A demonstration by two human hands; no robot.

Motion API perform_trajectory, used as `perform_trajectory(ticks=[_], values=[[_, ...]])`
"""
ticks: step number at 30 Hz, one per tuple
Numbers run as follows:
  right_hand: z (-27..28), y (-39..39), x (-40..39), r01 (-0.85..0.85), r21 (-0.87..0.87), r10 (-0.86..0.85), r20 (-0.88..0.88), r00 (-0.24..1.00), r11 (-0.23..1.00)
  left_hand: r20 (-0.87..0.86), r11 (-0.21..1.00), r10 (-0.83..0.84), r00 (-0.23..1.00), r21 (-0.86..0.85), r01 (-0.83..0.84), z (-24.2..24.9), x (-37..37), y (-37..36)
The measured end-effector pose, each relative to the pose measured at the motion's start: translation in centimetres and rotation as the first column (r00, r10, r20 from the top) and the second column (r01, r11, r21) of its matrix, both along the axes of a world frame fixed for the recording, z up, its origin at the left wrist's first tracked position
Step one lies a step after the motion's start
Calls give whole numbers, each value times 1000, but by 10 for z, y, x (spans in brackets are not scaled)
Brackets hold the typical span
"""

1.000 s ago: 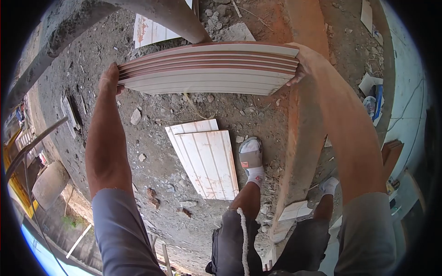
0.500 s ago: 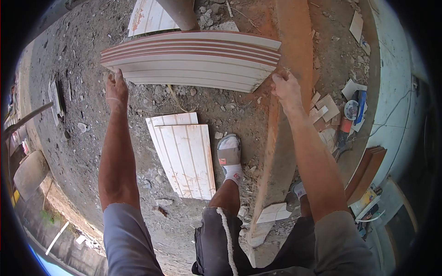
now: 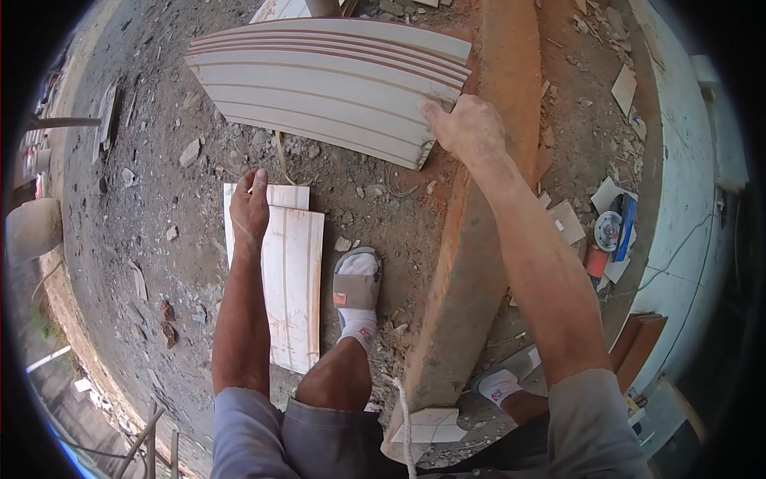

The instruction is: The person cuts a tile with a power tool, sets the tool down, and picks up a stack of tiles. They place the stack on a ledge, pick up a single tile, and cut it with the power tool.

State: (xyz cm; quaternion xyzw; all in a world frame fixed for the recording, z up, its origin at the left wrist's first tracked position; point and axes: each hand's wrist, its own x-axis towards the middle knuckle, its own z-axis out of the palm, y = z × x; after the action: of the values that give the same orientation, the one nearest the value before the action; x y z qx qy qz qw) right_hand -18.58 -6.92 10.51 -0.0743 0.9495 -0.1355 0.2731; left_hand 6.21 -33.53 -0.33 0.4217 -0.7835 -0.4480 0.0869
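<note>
My right hand (image 3: 472, 130) grips the right end of the front tile in a leaning stack of long tiles (image 3: 319, 96), its thumb on the pale face and its fingers behind the edge. Pale faces with lengthwise lines and reddish-brown edges mark these tiles. My left hand (image 3: 250, 206) is away from the stack, over the upper left of two flat white tiles (image 3: 295, 263) lying on the ground. Its fingers point forward, slightly apart, and nothing shows in them.
A concrete ledge (image 3: 455, 279) runs beside my feet. To the right, an angle grinder (image 3: 608, 231) lies among broken tile pieces, with a cable nearby. Brown boards (image 3: 634, 347) lean at the lower right. Rubble covers the ground, and a post stands behind the stack.
My left hand has left the stack's left end and come back over the flat tiles. My right hand has shifted left onto the front tile, whose right end now sits closer to me.
</note>
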Motion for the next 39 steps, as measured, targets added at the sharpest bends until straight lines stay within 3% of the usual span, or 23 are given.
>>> perform_trajectory(ticks=[3, 5, 7, 8, 10, 11, 13, 15, 17, 19, 20, 23, 27, 29, 31, 33, 35, 39], values=[[1, 5, 0, -75, -35, 73, -56, 996, 997, 31, 999, 42, 999, -2, -42, -3, 21, 20], [-3, 12, 6, -110, -58, 103, -107, 989, 992, 76, 996, -75, 994, -39, 79, -5, 36, 17], [-6, 21, 15, -47, -262, -48, -344, 938, 964, 105, 986, -104, 989, -122, 117, 12, 45, 3], [-8, 23, 21, -61, -270, -41, -356, 934, 961, 97, 983, -92, 991, -149, 106, 20, 48, -1], [-17, 29, 34, -273, -394, -28, -611, 791, 877, 45, 985, -87, 995, -142, 93, 43, 49, 0], [-21, 30, 38, -273, -399, -39, -621, 783, 875, 41, 979, -85, 996, -183, 91, 47, 50, 1], [-29, 25, 42, -357, -237, 108, -680, 725, 903, 21, 969, -84, 996, -233, 86, 59, 50, 14], [-35, 23, 44, -360, -230, 92, -718, 690, 904, 64, 939, -141, 988, -309, 154, 73, 53, 35], [-39, 20, 44, -363, -215, 85, -750, 656, 906, 54, 947, -151, 987, -277, 160, 72, 65, 42], [-31, 18, 47, -303, -233, 98, -623, 776, 924, 37, 941, -189, 981, -278, 191, 66, 78, 42], [-26, 18, 51, -299, -226, 94, -632, 769, 927, 24, 941, -196, 980, -278, 195, 58, 88, 40], [-14, 15, 53, -265, -164, 125, -577, 807, 950, -83, 996, -7, 997, -85, 0, 44, 107, 45], [-8, 2, 45, -233, -125, 132, -536, 834, 964, -36, 996, -23, 999, -87, 19, 28, 132, 48], [-13, -2, 44, -221, -127, 112, -566, 817, 967, -78, 995, 70, 994, 70, -65, 27, 135, 48], [-15, 0, 47, -220, -212, 47, -611, 791, 952, -98, 992, 83, 992, 99, -73, 26, 135, 48], [-5, 5, 48, -150, -391, -66, -487, 871, 908, -150, 989, 109, 983, 116, -92, 23, 134, 49], [-13, 3, 47, -2, -657, -334, -386, 860, 754, -191, 991, 105, 976, 101, -87, 23, 129, 51], [-17, -10, 52, 181, -778, -545, -234, 805, 601, -205, 992, 114, 972, 78, -100, 27, 128, 56]])
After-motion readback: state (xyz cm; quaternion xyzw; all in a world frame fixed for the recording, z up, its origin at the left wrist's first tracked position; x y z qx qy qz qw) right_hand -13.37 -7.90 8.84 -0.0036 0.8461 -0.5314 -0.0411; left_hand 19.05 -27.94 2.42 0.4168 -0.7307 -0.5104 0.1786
